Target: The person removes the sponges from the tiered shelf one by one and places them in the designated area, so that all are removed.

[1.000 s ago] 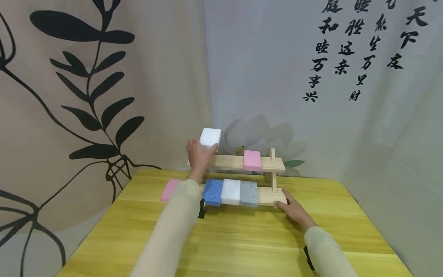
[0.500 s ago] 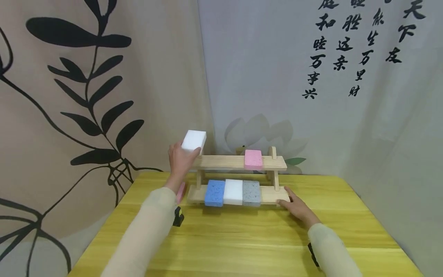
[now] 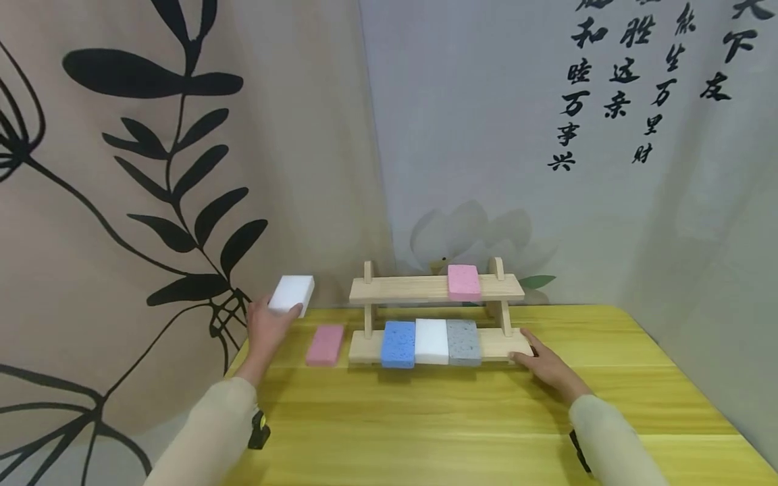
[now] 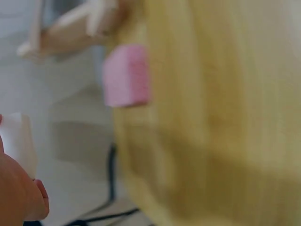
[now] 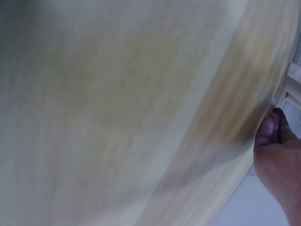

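Note:
My left hand (image 3: pixel 269 329) holds a white sponge block (image 3: pixel 292 294) up above the table's back left, thumb along its near side. In the left wrist view the same white sponge (image 4: pixel 19 141) shows at the left edge. On the table just right of that hand lies a pink sponge (image 3: pixel 325 345). My right hand (image 3: pixel 550 368) grips the right end of the lower shelf of a two-tier wooden rack (image 3: pixel 495 344). That lower shelf carries a blue sponge (image 3: pixel 398 344), a white sponge (image 3: pixel 431 341) and a grey sponge (image 3: pixel 464 343) side by side. Another pink sponge (image 3: pixel 464 283) sits on the upper shelf.
The yellow wood-grain table (image 3: pixel 425 425) spreads in front of the rack. Behind it hangs a curtain (image 3: pixel 316 169) with dark plant prints and written characters. Both wrists wear dark straps.
My left hand has carried the white sponge left and lower, away from the upper shelf, past the pink sponge on the table. The right hand keeps its place on the rack.

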The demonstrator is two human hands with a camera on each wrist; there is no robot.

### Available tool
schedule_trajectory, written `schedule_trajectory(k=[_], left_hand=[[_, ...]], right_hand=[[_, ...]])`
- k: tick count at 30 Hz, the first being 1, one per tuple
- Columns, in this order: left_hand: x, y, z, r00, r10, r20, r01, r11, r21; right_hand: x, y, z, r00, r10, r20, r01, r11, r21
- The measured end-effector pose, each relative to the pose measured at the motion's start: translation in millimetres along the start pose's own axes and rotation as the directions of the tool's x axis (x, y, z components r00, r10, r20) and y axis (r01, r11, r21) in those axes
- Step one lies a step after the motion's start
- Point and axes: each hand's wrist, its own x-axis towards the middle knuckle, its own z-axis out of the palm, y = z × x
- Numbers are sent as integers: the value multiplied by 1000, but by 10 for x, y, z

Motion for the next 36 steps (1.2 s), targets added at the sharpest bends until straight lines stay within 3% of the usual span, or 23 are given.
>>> schedule_trajectory(k=[6,12,15,21,25,33,36], left_hand=[[-62,-501,154,1000,-30,6,30,999,42],[-232,-759,312,992,-123,17,122,991,47],[-268,-858,355,991,-130,31,128,990,54],[-259,-989,382,989,-139,51,135,988,71],[-228,-1002,366,987,-141,82,136,988,69],[-295,-1030,409,964,-203,173,192,978,80],[-330,-1032,432,962,-199,188,183,978,100]], right_hand=[[11,26,-6,1000,0,3,0,1000,-1],[11,108,-54,1000,10,18,-10,1000,10],[-6,97,-48,1000,10,10,-10,1000,-2],[12,7,-19,1000,0,0,0,1000,-30],[33,-27,1,1000,0,-10,0,1000,-26],[33,20,7,1000,25,-15,-26,1000,-17],[25,37,4,1000,20,-19,-21,1000,-19]])
